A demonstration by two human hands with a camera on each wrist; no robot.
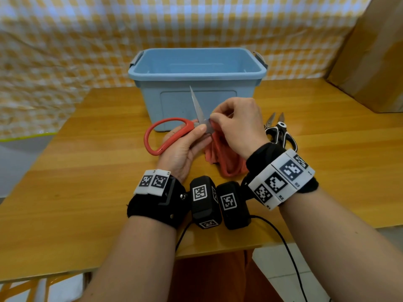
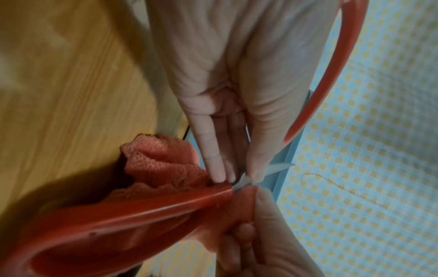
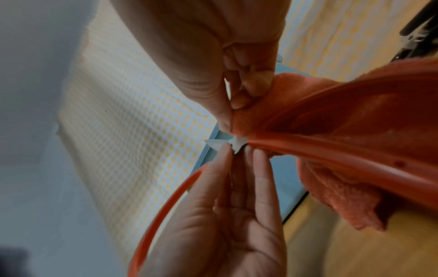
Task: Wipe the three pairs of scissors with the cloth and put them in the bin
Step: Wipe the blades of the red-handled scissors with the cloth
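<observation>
The blue bin [image 1: 197, 68] stands open at the far side of the wooden table [image 1: 87, 192], and the part of its inside that my head view reaches shows bare blue wall and floor; the near floor is hidden behind its front wall. Just in front of it my left hand [image 1: 185, 149] pinches the red-handled scissors [image 1: 174, 131] near the pivot, thumb on top and fingers underneath, the blades pointing up over the bin's front. My right hand [image 1: 237, 125] is closed on the orange cloth [image 1: 226, 158], pressing a fold of it against the blade base while the rest hangs down onto the table. The black-and-white scissors [image 1: 279, 131] lie on the table to the right, partly hidden behind my right wrist; only the head view shows them clearly. The left wrist view shows my left fingertips [image 2: 219, 174] meeting the metal right where the cloth begins, which the head view hides behind my knuckles. I can find only two pairs of scissors in any view. A cardboard box [image 1: 370, 62] stands at the far right, cut off by the frame edge.
</observation>
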